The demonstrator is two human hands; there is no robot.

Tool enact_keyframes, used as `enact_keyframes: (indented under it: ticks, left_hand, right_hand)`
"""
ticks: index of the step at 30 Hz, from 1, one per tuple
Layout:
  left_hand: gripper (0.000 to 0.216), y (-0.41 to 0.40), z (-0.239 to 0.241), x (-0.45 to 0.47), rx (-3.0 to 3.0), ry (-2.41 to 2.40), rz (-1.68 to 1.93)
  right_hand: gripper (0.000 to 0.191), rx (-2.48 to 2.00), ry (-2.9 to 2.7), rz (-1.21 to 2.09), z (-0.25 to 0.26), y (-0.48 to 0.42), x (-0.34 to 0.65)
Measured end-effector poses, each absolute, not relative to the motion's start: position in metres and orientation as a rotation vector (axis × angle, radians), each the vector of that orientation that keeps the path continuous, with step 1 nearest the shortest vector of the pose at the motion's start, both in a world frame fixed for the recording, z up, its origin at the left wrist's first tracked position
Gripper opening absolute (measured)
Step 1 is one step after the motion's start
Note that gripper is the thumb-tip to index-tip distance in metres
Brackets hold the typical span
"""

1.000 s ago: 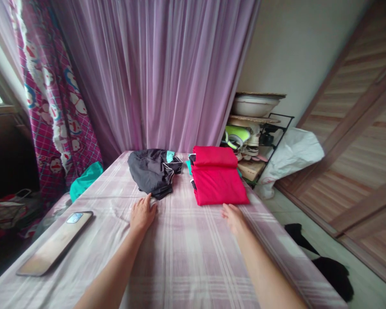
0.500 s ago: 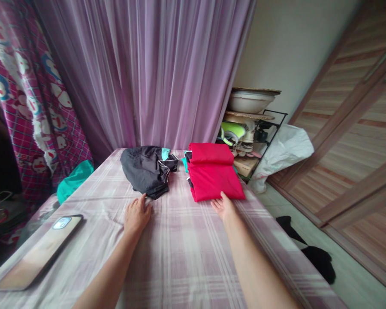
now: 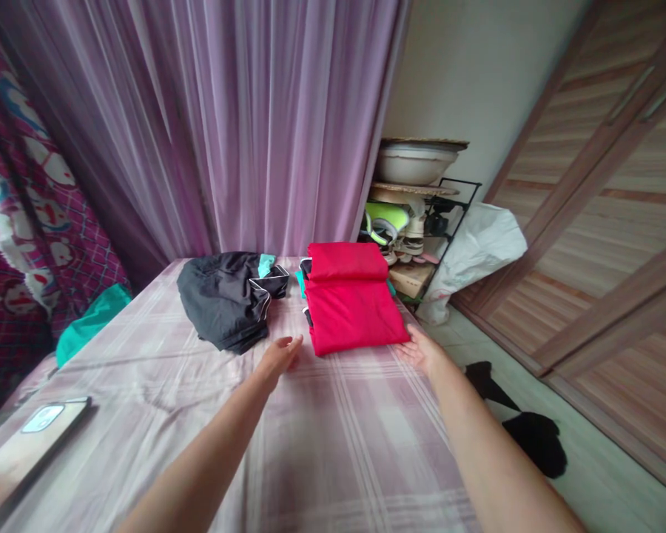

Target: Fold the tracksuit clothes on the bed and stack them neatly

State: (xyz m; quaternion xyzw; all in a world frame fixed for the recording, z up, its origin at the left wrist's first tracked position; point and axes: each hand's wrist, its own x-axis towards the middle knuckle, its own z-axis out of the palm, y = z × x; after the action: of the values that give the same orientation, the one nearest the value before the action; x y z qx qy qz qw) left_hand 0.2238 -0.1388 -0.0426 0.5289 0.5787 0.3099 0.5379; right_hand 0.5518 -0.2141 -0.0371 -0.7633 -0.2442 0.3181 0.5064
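A folded red garment (image 3: 351,300) lies at the far end of the plaid-covered bed (image 3: 322,444), on top of other folded pieces. My left hand (image 3: 280,354) reaches toward its near left corner, fingers stretched out and apart, holding nothing. My right hand (image 3: 420,349) is at the garment's near right corner, fingers extended and touching its edge. A crumpled black garment with white piping (image 3: 227,297) lies just left of the red one.
A phone (image 3: 30,438) lies face down at the bed's left. A teal cloth (image 3: 89,323) sits at the left edge. A shoe rack (image 3: 416,229) with a basin, a white bag (image 3: 477,248), dark clothes on the floor (image 3: 525,429) and a wooden wardrobe (image 3: 616,222) stand to the right.
My left hand left the black garment and moved right toward the red one. My right hand shifted to the red garment's right corner. The view turned rightward.
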Motion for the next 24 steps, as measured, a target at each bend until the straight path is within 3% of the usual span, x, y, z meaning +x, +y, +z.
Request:
enact_keyframes:
  ticks: [5,10,15,20,24]
  left_hand:
    - [0.046,-0.092,-0.035,0.272,1.211,1.340,0.617]
    - [0.036,-0.078,-0.038,0.298,1.209,1.368,0.657]
    - [0.024,-0.088,-0.037,0.316,1.214,1.369,0.763]
    - [0.026,-0.117,-0.023,0.314,1.208,1.325,0.890]
    - [0.029,-0.134,0.016,0.300,1.246,1.143,1.125]
  right_hand:
    - [0.038,-1.942,-0.514,1.028,-0.027,-0.193,0.565]
    - [0.025,-1.975,-0.657,0.960,-0.029,-0.181,0.560]
    - [0.016,-2.018,-0.870,0.657,-0.025,-0.184,0.545]
    - [0.025,-2.109,-1.425,-0.024,-0.009,-0.206,0.520]
    - [0.027,-1.937,-1.514,-0.288,0.023,-0.216,0.509]
